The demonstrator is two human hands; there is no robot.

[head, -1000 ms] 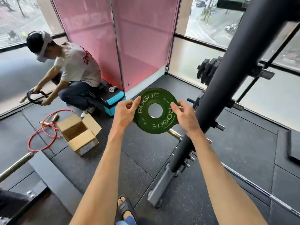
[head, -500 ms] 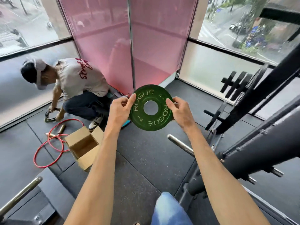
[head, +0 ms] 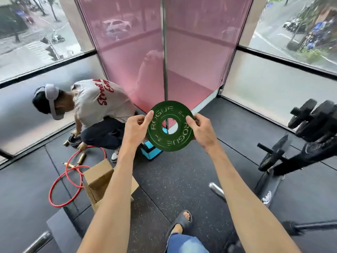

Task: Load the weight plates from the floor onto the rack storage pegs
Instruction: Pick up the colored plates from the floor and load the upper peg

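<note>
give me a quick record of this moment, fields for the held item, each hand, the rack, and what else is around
held item: green plate, held up, printed face toward the camera
left hand: pinches the plate's left edge
right hand: pinches its right edge
rack: to the right, black plates already on it
nearby: cardboard box, red rope
other person: crouching at left
</note>
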